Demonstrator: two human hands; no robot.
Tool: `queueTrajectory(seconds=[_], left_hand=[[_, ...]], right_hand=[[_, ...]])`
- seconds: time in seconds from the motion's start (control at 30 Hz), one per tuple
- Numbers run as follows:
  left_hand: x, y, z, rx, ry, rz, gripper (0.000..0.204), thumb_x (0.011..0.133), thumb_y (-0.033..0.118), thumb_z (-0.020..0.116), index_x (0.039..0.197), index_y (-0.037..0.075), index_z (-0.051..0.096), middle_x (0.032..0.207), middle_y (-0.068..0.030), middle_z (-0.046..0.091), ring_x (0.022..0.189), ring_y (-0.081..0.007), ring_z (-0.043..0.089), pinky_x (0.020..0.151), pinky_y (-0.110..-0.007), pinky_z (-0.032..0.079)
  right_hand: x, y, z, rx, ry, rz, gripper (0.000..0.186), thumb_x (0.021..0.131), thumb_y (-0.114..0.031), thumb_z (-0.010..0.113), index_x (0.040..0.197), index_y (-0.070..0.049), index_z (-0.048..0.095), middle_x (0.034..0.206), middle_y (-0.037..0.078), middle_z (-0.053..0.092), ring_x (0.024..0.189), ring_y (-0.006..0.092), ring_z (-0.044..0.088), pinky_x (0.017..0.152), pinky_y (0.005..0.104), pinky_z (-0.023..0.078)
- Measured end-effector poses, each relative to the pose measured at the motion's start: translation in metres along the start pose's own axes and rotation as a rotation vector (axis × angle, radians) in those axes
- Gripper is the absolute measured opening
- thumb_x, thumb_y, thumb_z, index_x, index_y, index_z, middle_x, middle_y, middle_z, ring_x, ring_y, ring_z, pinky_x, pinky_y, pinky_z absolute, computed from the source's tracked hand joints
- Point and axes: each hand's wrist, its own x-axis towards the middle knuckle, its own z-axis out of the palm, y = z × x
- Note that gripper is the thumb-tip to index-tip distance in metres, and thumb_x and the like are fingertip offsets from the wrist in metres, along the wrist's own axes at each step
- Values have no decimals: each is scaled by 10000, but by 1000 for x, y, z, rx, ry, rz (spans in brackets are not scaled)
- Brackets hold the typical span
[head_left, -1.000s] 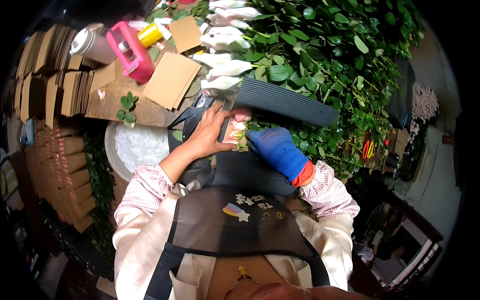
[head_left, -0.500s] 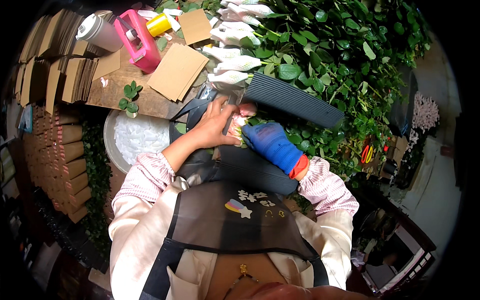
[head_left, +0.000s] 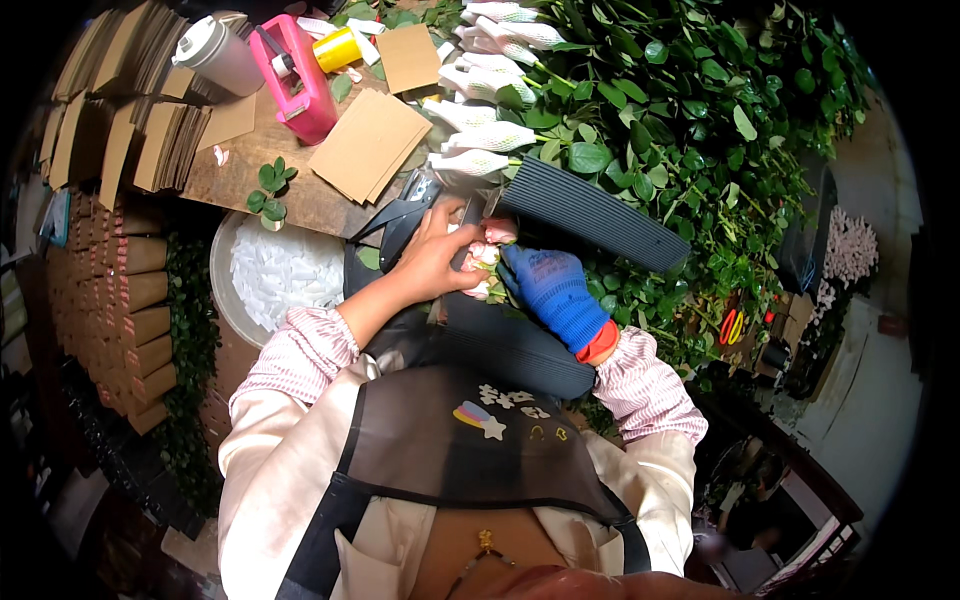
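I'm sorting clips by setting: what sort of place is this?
Probably a flower-packing workshop: there are pink flowers being handled, a row of white mesh sleeves beside a heap of leafy green stems, and stacks of cardboard at the left.

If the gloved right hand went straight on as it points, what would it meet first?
Probably the pink flowers, just left of the right hand; the bare left hand lies beyond them. Depth is unclear, so glove and blooms may already touch.
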Motion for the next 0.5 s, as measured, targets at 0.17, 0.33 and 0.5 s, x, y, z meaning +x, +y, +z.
queueTrajectory(seconds=[0.17, 0.33, 0.5], left_hand=[[6, 7, 6, -118, 42, -147, 372, 721, 329, 879, 949, 71, 738, 1387, -215, 444, 1161, -352, 481, 1042, -424, 416], [1, 0, 8, -171, 84, -118, 312, 748, 310, 871, 925, 83, 748, 1352, -184, 483, 1158, -341, 505, 1043, -423, 417], [6, 0, 5, -158, 129, -89, 452, 754, 293, 865, 1133, 135, 675, 1319, -208, 479, 1220, -418, 479, 1035, -452, 429]], right_hand=[[-2, 1, -10, 35, -57, 22, 333, 970, -388, 590, 1187, -137, 613, 864, 125, 719, 752, 337, 700, 639, 474, 534], [-7, 4, -38, -3, -57, 255, 363, 963, -471, 590, 1157, -178, 681, 943, 131, 734, 797, 350, 706, 698, 469, 552], [0, 23, 6, 70, 191, 156, 303, 955, -492, 606, 1087, -244, 720, 930, 98, 736, 814, 352, 702, 730, 473, 554]])
